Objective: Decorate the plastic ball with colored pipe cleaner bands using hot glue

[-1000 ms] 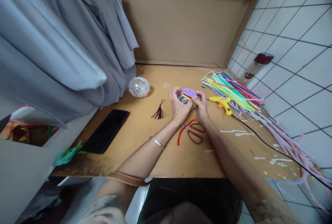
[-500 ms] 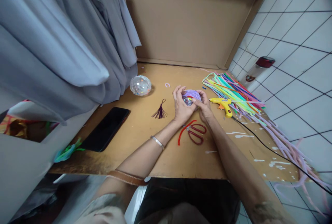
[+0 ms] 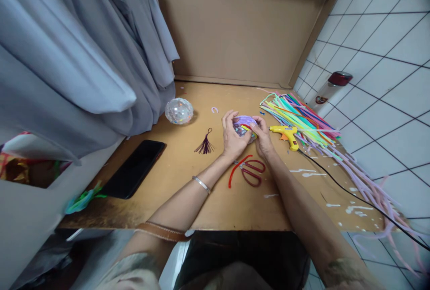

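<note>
Between my two hands is a round clear ball [image 3: 243, 121] whose top is covered with purple pipe cleaner, with red and yellow strands below. My left hand [image 3: 233, 138] wraps its left side, the thumb pressed on the front near the yellow strand. From the right, my right hand [image 3: 263, 137] grips it with thumb and fingers. Red-handled scissors [image 3: 252, 174] and a red pipe cleaner [image 3: 235, 171] lie just below the hands. A dark tassel [image 3: 204, 145] rests to the left. The yellow glue gun [image 3: 285, 131] lies right of my right hand.
Another clear ball [image 3: 179, 111] sits at the back left, near a grey curtain [image 3: 134, 57]. A black phone [image 3: 134, 169] lies on the left. Colourful pipe cleaners [image 3: 302, 120] are heaped on the right, with the black cord [image 3: 342, 187] crossing in front. Cardboard [image 3: 231, 26] stands behind.
My left thumb has shifted on the ball's front, and my right thumb has moved up toward the purple edge. The whole view has slid slightly; the table items stay in place.
</note>
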`<move>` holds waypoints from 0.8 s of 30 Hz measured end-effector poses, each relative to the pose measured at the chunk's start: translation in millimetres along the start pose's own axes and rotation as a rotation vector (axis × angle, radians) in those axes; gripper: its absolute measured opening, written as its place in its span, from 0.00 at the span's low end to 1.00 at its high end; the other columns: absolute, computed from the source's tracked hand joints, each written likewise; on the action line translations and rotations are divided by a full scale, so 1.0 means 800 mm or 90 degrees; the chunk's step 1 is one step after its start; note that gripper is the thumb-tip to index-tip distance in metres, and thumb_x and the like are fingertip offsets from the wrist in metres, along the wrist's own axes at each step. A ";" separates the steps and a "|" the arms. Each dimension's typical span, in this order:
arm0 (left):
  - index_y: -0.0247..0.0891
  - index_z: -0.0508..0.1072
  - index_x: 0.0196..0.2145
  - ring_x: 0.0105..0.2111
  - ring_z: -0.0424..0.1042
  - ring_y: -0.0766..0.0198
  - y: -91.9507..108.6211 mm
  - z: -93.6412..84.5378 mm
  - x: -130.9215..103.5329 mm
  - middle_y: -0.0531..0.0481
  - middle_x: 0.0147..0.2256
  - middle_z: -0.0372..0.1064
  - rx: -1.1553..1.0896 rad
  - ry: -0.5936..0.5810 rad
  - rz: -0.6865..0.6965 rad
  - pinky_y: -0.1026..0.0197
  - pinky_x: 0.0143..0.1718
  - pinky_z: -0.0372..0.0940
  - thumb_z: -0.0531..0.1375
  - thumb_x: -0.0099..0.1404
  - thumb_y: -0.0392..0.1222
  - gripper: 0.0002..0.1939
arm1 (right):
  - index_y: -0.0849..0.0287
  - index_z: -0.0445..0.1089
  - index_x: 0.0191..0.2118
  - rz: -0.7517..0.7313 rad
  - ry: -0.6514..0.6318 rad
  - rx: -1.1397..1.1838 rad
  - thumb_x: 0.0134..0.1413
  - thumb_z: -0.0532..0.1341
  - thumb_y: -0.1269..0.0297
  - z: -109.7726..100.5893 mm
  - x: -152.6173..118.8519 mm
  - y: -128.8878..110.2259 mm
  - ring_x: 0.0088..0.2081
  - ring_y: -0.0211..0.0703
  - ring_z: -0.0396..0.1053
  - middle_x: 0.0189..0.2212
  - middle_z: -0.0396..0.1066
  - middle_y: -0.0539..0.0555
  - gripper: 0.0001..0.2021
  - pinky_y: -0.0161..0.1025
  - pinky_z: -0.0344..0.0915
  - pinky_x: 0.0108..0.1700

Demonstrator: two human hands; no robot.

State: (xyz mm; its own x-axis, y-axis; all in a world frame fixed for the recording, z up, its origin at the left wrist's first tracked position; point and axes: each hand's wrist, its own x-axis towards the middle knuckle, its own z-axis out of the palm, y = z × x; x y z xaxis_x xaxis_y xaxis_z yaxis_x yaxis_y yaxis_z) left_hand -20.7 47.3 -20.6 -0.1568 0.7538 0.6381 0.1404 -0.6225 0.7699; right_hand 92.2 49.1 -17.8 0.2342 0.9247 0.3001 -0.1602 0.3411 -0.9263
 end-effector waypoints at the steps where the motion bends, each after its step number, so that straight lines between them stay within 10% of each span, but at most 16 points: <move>1: 0.43 0.62 0.54 0.59 0.65 0.51 -0.002 -0.001 0.001 0.39 0.59 0.58 0.001 0.001 -0.004 0.49 0.59 0.64 0.68 0.52 0.37 0.33 | 0.52 0.67 0.40 0.009 -0.002 0.017 0.44 0.68 0.45 0.000 0.001 0.000 0.42 0.43 0.70 0.39 0.71 0.49 0.21 0.43 0.69 0.52; 18: 0.39 0.76 0.43 0.62 0.63 0.49 -0.030 -0.015 0.019 0.39 0.57 0.62 -0.047 0.013 -0.145 0.49 0.63 0.61 0.70 0.52 0.44 0.20 | 0.51 0.71 0.43 0.061 -0.052 0.021 0.40 0.71 0.48 -0.008 0.008 0.003 0.45 0.47 0.73 0.44 0.76 0.51 0.23 0.45 0.72 0.50; 24: 0.40 0.73 0.43 0.48 0.73 0.57 -0.046 -0.016 0.029 0.46 0.45 0.73 -0.195 0.057 -0.265 0.55 0.53 0.67 0.67 0.54 0.47 0.19 | 0.52 0.72 0.44 0.039 -0.075 0.007 0.36 0.73 0.52 -0.010 0.006 0.001 0.49 0.49 0.73 0.46 0.77 0.52 0.26 0.49 0.70 0.55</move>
State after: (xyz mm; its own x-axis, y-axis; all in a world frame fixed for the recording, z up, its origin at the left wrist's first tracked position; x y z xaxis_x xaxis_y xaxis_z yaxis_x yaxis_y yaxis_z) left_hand -42.3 84.9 -34.2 -0.2226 0.9381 0.2655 -0.2415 -0.3168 0.9172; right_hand 100.8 52.5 -19.3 0.1100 0.9570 0.2685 -0.1808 0.2849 -0.9414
